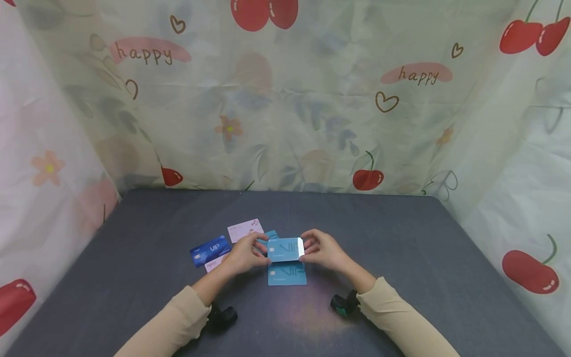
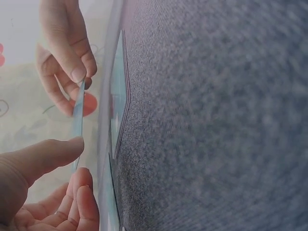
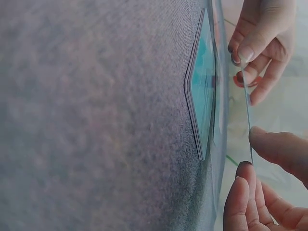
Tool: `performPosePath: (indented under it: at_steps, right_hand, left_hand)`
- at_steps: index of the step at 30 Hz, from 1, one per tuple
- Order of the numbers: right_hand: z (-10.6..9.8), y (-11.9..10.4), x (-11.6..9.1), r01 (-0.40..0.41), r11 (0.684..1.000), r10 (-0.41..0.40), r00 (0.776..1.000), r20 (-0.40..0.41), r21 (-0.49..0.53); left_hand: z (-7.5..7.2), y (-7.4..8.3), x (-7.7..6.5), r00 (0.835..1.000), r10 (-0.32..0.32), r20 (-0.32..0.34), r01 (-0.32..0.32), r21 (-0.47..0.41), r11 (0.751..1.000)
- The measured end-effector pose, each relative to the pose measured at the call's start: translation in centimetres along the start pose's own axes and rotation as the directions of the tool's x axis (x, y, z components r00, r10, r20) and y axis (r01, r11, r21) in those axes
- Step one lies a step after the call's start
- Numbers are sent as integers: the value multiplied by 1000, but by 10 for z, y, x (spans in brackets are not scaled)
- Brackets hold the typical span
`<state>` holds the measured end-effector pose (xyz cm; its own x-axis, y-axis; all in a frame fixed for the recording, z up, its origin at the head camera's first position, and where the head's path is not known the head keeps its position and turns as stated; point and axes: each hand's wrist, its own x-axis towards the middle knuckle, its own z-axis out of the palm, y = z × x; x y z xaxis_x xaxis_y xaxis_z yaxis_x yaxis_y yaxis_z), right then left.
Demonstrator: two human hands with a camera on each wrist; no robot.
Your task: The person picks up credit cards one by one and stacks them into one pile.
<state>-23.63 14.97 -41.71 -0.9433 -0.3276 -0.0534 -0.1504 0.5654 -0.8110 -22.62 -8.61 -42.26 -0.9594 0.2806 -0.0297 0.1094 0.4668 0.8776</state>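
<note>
A light blue plastic card (image 1: pixel 283 249) is held up above the table by both hands. My left hand (image 1: pixel 248 252) pinches its left edge between thumb and fingers. At the right edge my right hand (image 1: pixel 325 251) pinches it the same way. Below the raised card a small stack of light blue cards (image 1: pixel 287 274) lies flat; its layered edges show in the right wrist view, where the held card (image 3: pixel 247 103) appears edge-on. Behind the left fingers another light blue card (image 1: pixel 271 234) is partly hidden.
Left of the hands lie a dark blue card (image 1: pixel 210 251), a pink card (image 1: pixel 244 230) and a second pink card (image 1: pixel 214 263), partly covered by the left hand. Everything rests on a dark grey table (image 1: pixel 383 233). A printed curtain (image 1: pixel 285 109) encloses the back and sides.
</note>
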Motion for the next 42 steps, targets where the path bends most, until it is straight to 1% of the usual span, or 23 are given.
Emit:
performPosePath:
  at_steps: [10,18,21,23,31,39,42]
  right_hand:
    - [0,1,-2,-23,1000,23,999,35,4]
    - [2,3,-6,-42,999,42,999,31,-4]
    - [2,4,-7,-32,999,32,999,34,-11]
    - [2,4,-8,-27,1000,27,999,39,-15]
    - [2,5,-10,-9,1000,9,998,56,-15]
    - [2,5,-13,-1,999,3,998,62,-35]
    - [2,5,-13,-2,999,4,998,66,-39]
  left_hand:
    - [0,-2,-4,999,20,27,-20,-4,1000]
    - [1,-2,-7,998,38,47,-36,-33,999]
    - [2,-2,-9,998,40,47,-39,-30,999]
    - [2,-1,-10,998,37,46,-36,-22,999]
    - [4,2,-11,999,-19,36,19,10,1000]
    - [5,3,-12,999,-21,46,20,31,999]
    - [5,4,-13,998,-35,45,33,41,999]
